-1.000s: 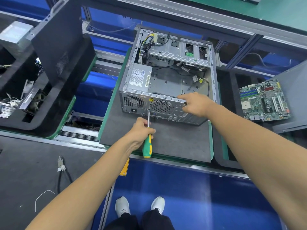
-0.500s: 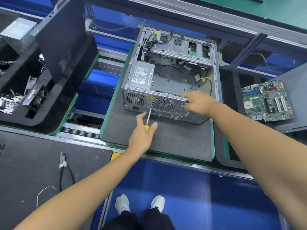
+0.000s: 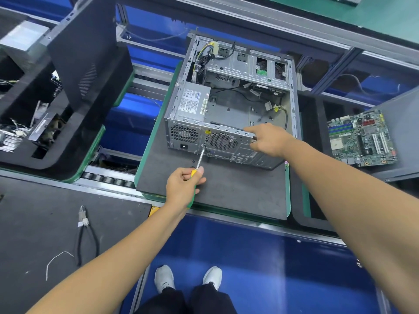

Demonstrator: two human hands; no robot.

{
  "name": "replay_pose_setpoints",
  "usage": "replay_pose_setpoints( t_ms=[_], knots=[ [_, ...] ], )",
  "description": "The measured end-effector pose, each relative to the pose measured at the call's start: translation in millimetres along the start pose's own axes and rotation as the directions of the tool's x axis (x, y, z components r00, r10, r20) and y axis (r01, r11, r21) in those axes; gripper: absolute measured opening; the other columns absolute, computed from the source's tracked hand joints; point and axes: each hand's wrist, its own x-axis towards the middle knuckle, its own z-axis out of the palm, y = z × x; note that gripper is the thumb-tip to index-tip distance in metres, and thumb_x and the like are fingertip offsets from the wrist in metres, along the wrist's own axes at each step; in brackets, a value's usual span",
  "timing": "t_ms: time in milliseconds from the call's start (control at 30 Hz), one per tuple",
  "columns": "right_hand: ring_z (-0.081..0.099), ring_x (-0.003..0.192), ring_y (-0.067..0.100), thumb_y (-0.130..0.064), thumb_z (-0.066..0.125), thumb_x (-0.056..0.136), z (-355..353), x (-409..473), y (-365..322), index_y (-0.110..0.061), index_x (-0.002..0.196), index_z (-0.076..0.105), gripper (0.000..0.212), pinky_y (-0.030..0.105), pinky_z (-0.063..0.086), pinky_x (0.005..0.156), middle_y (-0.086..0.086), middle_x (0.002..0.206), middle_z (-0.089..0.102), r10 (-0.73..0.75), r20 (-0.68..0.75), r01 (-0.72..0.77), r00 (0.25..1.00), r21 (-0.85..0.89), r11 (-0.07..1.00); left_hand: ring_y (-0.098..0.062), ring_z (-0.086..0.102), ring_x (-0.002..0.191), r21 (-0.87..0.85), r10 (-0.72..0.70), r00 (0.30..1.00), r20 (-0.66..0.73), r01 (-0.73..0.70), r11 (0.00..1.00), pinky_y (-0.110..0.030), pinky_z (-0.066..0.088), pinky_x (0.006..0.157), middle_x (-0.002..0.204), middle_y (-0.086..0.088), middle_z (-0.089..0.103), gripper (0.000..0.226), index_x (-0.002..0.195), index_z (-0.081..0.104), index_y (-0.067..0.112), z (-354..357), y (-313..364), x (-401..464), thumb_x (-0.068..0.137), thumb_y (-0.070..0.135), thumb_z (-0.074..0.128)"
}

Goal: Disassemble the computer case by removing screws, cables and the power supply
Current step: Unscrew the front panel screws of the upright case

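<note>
Computer case (image 3: 229, 105) on its side on the dark mat (image 3: 226, 189), open face up, steadied at the rear top edge by the right hand (image 3: 267, 139), fingers curled over the rim. Left hand (image 3: 183, 184) wrapped round the screwdriver (image 3: 199, 159), tip on a rear-panel screw beside the fan grille, likely one fixing the power supply (image 3: 192, 103). Inside the case: power supply in the near left corner, loose cables (image 3: 201, 62) beyond it.

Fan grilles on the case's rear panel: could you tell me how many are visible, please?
2: a small grille at the panel's left, and a larger round grille beside it, right of the screwdriver tip.
</note>
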Motion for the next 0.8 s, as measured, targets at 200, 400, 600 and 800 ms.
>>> replay_pose_setpoints(
  t_ms=[200, 400, 600, 800],
  knots=[
    [0.058, 0.086, 0.021, -0.027, 0.059, 0.091, -0.3, -1.2, -1.1, -0.031, 0.152, 0.042, 0.064, 0.032, 0.038, 0.067, 0.001, 0.091, 0.071, 0.024, 0.012, -0.024, 1.000, 0.006, 1.000, -0.010, 0.077, 0.088, -0.064, -0.194, 0.969, 0.150, 0.206, 0.976, -0.032, 0.059, 0.076, 0.104, -0.004, 0.078, 0.035, 0.109, 0.069, 0.009, -2.5, 12.0, -1.2, 0.100, 0.042, 0.063],
    [0.060, 0.082, 0.021, -0.025, 0.059, 0.092, 0.0, -1.2, -1.8, -0.030, 0.153, 0.043, 0.063, 0.032, 0.037, 0.063, 0.003, 0.086, 0.070, 0.021, 0.015, -0.022, 1.000, 0.002, 1.000, -0.008, 0.060, 0.061, -0.205, -0.333, 0.874, 0.353, 0.420, 0.884, -0.019, 0.047, 0.047, 0.079, 0.002, 0.070, 0.045, 0.118, 0.067, 0.008, -8.1, 24.4, -2.8, 0.102, 0.048, 0.054],
    [0.050, 0.086, 0.019, -0.024, 0.060, 0.093, -1.5, -1.8, -2.2, -0.027, 0.152, 0.045, 0.061, 0.032, 0.033, 0.065, -0.009, 0.074, 0.057, 0.006, 0.001, -0.006, 1.000, -0.005, 1.000, -0.010, 0.055, 0.063, -0.063, -0.203, 0.960, 0.191, 0.218, 0.974, -0.021, 0.044, 0.043, 0.099, -0.006, 0.055, 0.044, 0.108, 0.044, 0.016, 5.1, 23.8, -3.5, 0.088, 0.030, 0.081],
    [0.059, 0.103, 0.027, -0.025, 0.060, 0.092, 0.4, -1.2, -0.6, -0.027, 0.152, 0.044, 0.062, 0.033, 0.037, 0.074, 0.007, 0.111, 0.071, 0.011, -0.005, -0.011, 1.000, -0.009, 1.000, -0.011, 0.075, 0.069, 0.047, 0.043, 0.996, -0.082, -0.039, 0.998, -0.031, 0.057, 0.054, 0.084, -0.005, 0.075, 0.041, 0.095, 0.056, 0.013, 6.4, 3.3, -5.4, 0.079, 0.032, 0.089]
  ],
)
